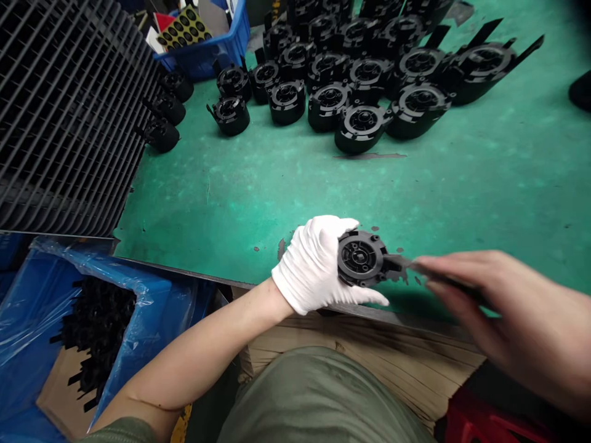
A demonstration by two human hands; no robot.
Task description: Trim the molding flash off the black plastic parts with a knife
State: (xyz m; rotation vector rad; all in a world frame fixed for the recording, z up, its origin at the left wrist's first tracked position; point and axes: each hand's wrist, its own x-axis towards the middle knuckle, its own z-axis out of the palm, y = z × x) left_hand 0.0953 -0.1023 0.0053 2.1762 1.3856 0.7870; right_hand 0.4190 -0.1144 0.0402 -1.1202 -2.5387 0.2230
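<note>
Right hand's (517, 307) tool (455, 283), left hand's (316, 264) part (362, 258), labels (184, 29)

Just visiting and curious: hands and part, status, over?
Gloved left hand gripping round black part. Right hand holding slim dark tool, blurred. Nothing visibly in the way.

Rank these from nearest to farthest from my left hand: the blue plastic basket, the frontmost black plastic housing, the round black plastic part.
1. Round black plastic part: in the left hand.
2. Frontmost black plastic housing: ahead, on the green table.
3. Blue plastic basket: far ahead, leftward.
</note>
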